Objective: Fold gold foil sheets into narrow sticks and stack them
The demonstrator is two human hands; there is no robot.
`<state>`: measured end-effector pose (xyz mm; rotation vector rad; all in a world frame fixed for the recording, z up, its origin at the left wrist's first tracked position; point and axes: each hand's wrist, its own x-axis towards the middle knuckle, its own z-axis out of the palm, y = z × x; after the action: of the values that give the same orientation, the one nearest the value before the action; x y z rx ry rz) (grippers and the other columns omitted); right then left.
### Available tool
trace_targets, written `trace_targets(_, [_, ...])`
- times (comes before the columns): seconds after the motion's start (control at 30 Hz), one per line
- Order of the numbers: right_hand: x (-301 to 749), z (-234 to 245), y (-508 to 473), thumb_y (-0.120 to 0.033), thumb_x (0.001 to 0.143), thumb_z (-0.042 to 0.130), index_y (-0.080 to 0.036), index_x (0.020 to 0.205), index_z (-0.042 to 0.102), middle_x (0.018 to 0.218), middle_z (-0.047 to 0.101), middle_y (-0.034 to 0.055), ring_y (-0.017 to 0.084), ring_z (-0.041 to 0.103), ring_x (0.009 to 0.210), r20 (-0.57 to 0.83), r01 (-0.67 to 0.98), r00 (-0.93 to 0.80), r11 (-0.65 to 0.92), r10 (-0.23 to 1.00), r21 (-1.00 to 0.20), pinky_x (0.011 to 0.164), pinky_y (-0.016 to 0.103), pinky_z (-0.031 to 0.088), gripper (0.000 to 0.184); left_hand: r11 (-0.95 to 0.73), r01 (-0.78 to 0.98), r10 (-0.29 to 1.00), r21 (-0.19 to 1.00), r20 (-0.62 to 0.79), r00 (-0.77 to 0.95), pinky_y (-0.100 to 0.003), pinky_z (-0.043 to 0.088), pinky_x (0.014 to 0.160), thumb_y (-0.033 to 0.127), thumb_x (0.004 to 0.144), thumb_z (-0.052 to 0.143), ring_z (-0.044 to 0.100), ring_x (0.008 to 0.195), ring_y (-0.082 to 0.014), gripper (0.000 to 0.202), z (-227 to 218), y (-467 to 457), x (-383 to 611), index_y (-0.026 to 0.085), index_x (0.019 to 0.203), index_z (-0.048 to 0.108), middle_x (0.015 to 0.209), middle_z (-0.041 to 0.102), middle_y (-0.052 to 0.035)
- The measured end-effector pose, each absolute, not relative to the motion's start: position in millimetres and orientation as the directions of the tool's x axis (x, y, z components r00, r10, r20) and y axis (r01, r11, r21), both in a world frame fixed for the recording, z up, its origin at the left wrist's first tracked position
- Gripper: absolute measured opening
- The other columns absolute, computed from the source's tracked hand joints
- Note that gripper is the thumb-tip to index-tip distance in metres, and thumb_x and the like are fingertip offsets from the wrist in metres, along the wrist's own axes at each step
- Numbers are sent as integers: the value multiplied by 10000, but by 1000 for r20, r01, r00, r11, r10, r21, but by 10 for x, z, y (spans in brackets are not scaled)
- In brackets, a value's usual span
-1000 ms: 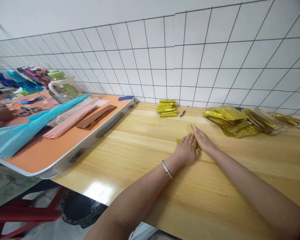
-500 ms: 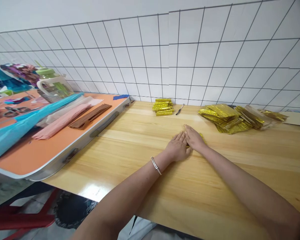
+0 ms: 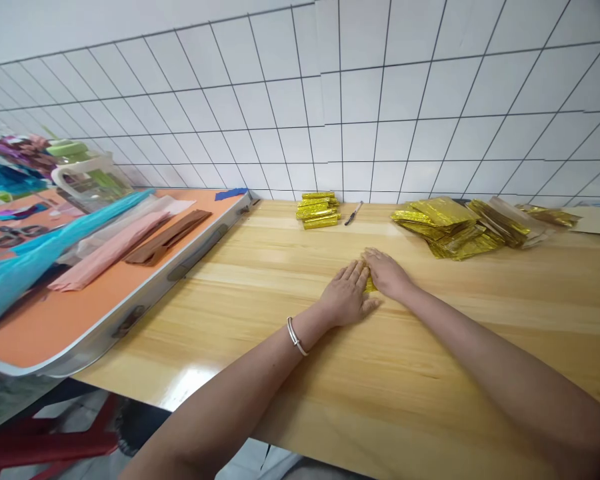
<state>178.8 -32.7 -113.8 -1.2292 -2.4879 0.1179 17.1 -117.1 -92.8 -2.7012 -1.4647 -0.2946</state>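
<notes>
Both my hands press flat on a piece of gold foil (image 3: pixel 370 285) lying on the wooden table (image 3: pixel 260 287). My left hand (image 3: pixel 347 293), with a silver bangle at the wrist, has its fingers stretched out and touches the foil's left side. My right hand (image 3: pixel 386 275) lies palm down over its right part, fingers extended. Most of the foil is hidden under the hands; only a small patch shows between them. Beyond them, a small stack of folded gold foil strips (image 3: pixel 317 211) lies near the wall, with a pen-like tool (image 3: pixel 353 213) beside it.
At the back right is a loose pile of gold foil sheets (image 3: pixel 447 227). An orange-topped case (image 3: pixel 100 293) on the left bears blue, pink and brown crepe paper (image 3: pixel 170 237), scissors (image 3: pixel 20 235) and a clear jug (image 3: pixel 87 180). Below stands a red stool (image 3: pixel 50 443).
My hands have moved slightly apart, so a patch of gold foil now shows between them. The view has shifted a little.
</notes>
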Motion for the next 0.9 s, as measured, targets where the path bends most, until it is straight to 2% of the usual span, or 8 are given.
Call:
trace_targets(0.17, [1818, -1141, -274, -153, 862, 362, -78, 1323, 423, 1407, 385, 173, 242, 332, 1312, 266, 682, -653, 703, 709, -199, 1078, 437, 274, 472, -586, 808, 807, 67, 138, 574, -392, 120, 1121, 680, 845, 175, 116, 1389, -270, 841, -820, -1337, 10, 52, 1402, 234, 1478, 211, -173])
trace_targets(0.33, [1779, -1026, -177, -173, 861, 388, -99, 1311, 452, 1401, 407, 141, 221, 344, 1307, 233, 544, -785, 819, 574, -185, 1080, 404, 285, 459, -610, 785, 792, 109, 68, 607, -406, 125, 1115, 680, 844, 202, 95, 1392, -276, 829, -721, -1574, -140, 78, 1415, 208, 1488, 181, -166])
trace_targets(0.47, [1711, -924, -59, -250, 894, 385, -145, 1318, 457, 1409, 407, 89, 179, 367, 1293, 198, 436, -862, 882, 466, -177, 1079, 350, 290, 442, -633, 758, 769, 160, 17, 639, -407, 159, 1100, 681, 840, 228, 133, 1385, -281, 819, -670, -1750, -188, 104, 1421, 200, 1484, 198, -164])
trace_targets(0.6, [1627, -900, 145, -350, 899, 400, -167, 1332, 443, 1425, 386, 70, 185, 352, 1301, 174, 392, -892, 906, 417, -160, 1082, 358, 273, 472, -602, 779, 795, 174, 37, 605, -430, 197, 1075, 658, 855, 224, 169, 1372, -296, 781, -669, -1907, -143, 111, 1414, 220, 1478, 213, -171])
trace_targets(0.77, [1566, -935, 435, -369, 909, 370, -143, 1350, 417, 1427, 376, 97, 209, 353, 1299, 175, 417, -883, 899, 436, -136, 1084, 387, 250, 498, -602, 787, 798, 138, 56, 601, -451, 278, 1015, 653, 854, 237, 290, 1299, -324, 769, -620, -1943, -108, 102, 1389, 278, 1411, 340, -186])
trace_targets(0.83, [1556, -948, 499, -386, 905, 379, -138, 1351, 416, 1429, 372, 103, 217, 357, 1296, 177, 429, -877, 894, 446, -127, 1082, 389, 248, 512, -651, 747, 758, 134, 65, 649, -429, 336, 969, 637, 858, 267, 401, 1200, -302, 717, -586, -1828, -146, 123, 1351, 348, 1342, 422, -171])
trace_targets(0.9, [1550, -953, 525, -401, 900, 389, -142, 1351, 416, 1432, 367, 101, 221, 361, 1292, 177, 434, -876, 893, 449, -120, 1078, 389, 252, 521, -724, 674, 687, 144, 74, 723, -388, 390, 907, 563, 893, 284, 500, 1040, -249, 605, -565, -1635, -194, 141, 1311, 402, 1194, 533, -137])
